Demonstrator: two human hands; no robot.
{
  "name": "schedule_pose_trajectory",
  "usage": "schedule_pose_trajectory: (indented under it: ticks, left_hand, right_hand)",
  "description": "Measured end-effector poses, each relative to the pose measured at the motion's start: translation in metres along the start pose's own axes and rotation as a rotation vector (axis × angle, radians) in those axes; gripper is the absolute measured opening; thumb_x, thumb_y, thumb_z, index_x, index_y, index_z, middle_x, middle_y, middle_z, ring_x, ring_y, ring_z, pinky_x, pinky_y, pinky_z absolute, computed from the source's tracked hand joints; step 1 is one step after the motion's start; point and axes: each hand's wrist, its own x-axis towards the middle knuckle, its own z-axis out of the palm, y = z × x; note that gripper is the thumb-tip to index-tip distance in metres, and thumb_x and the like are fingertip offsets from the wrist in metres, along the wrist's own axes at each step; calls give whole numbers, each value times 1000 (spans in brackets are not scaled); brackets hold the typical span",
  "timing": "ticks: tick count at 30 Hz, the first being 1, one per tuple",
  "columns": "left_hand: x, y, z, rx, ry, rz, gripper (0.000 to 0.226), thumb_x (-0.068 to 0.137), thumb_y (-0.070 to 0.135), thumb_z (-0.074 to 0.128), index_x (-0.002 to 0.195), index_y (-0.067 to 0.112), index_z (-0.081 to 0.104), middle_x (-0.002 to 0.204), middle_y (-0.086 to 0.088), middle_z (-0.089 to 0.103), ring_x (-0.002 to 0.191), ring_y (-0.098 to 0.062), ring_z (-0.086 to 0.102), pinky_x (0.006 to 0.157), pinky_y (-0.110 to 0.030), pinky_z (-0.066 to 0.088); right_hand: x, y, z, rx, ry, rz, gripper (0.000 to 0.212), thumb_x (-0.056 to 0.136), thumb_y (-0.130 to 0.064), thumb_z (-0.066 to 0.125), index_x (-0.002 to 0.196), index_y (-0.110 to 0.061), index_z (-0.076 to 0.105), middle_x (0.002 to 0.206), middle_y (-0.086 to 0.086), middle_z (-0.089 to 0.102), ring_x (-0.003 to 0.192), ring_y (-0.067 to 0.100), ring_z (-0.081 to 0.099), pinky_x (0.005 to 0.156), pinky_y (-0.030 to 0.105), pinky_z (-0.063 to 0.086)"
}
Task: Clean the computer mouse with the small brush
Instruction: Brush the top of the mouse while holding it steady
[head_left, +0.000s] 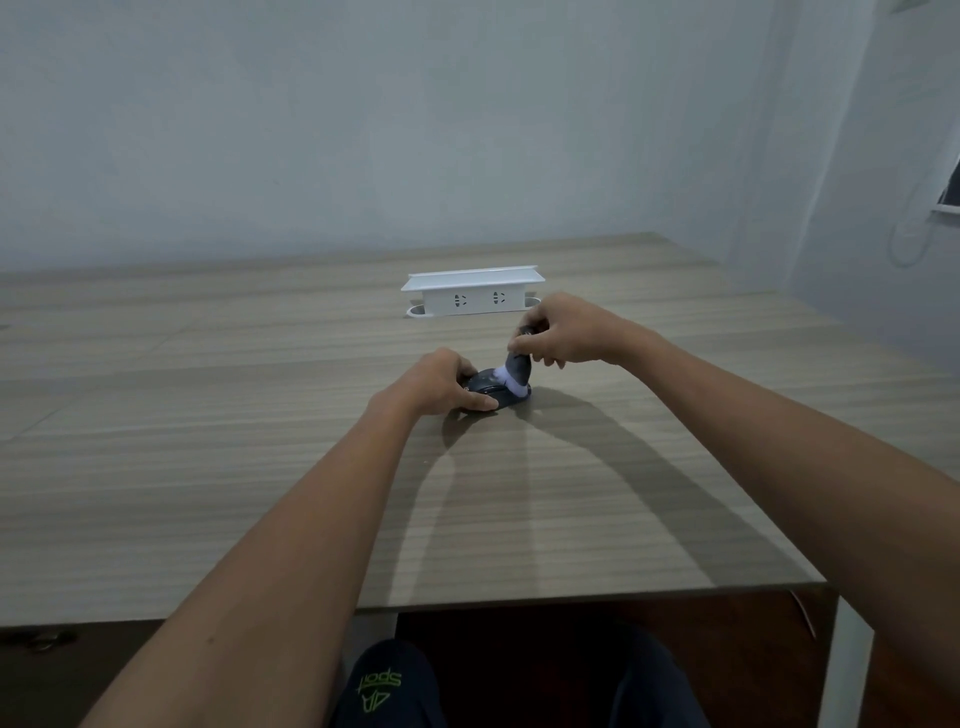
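A dark grey computer mouse (493, 391) lies on the wooden table (260, 441), near its middle. My left hand (441, 387) grips the mouse from the left side, thumb along its near edge. My right hand (558, 332) pinches a small brush (517, 370) with a dark grey body and white bristles. The bristles touch the top of the mouse toward its right end. The upper end of the brush is hidden inside my fingers.
A white socket box (475, 293) with two outlets stands on the table just behind my hands. The table's near edge runs at the bottom, with my knees below it. A pale wall stands behind and to the right.
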Motion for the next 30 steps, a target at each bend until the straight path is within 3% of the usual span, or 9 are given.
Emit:
schedule_pose_trajectory:
  ticks: [5, 10, 14, 17, 20, 25, 30]
  left_hand:
    - [-1, 0, 1, 4, 8, 11, 39, 79, 43, 80, 104, 13, 77, 69, 5, 63, 64, -11, 54, 57, -27, 36]
    - [0, 0, 0, -3, -6, 1, 41, 80, 44, 80, 104, 12, 76, 71, 3, 64, 63, -11, 53, 57, -28, 36]
    - [-1, -1, 1, -31, 0, 9, 39, 79, 42, 81, 104, 12, 77, 72, 3, 66, 66, -12, 55, 58, -28, 38]
    - [0, -1, 0, -26, -9, 8, 40, 78, 44, 82, 104, 14, 77, 77, 1, 70, 71, -14, 59, 62, -29, 42]
    - [1, -2, -1, -19, -9, -3, 36, 77, 43, 82, 99, 14, 77, 67, 6, 62, 62, -10, 53, 57, -28, 36]
    - [1, -1, 1, -19, -2, 10, 36, 77, 43, 82, 101, 16, 77, 71, 5, 66, 65, -12, 55, 60, -29, 39]
    - [2, -3, -1, -2, -12, 0, 39, 77, 46, 81, 100, 15, 76, 79, -4, 71, 69, -18, 57, 63, -31, 40]
  right_hand:
    - [0, 9, -4, -93, -8, 48, 18, 87, -18, 64, 87, -5, 76, 68, 9, 68, 57, 17, 61, 41, 17, 44]
    - [-2, 3, -1, 47, 7, 14, 16, 87, -19, 67, 86, -6, 76, 65, 3, 64, 55, 12, 58, 45, 21, 46]
    - [-4, 17, -1, -200, 33, 15, 13, 84, -16, 65, 77, -11, 76, 64, -2, 66, 62, 16, 59, 55, 24, 45]
    - [-5, 16, 5, -50, 57, -14, 16, 85, -22, 66, 81, -10, 76, 65, 0, 66, 55, 11, 57, 51, 24, 46]
    - [-3, 12, 5, 144, 65, -7, 20, 87, -25, 67, 87, -7, 75, 65, 1, 62, 53, 9, 55, 46, 21, 45]
    - [2, 15, 0, -112, 45, 10, 16, 84, -18, 64, 82, -8, 77, 70, 12, 69, 58, 19, 60, 48, 27, 48]
    - [9, 3, 3, 122, 61, -11, 19, 89, -20, 66, 88, -3, 75, 66, 5, 62, 54, 11, 55, 47, 23, 45]
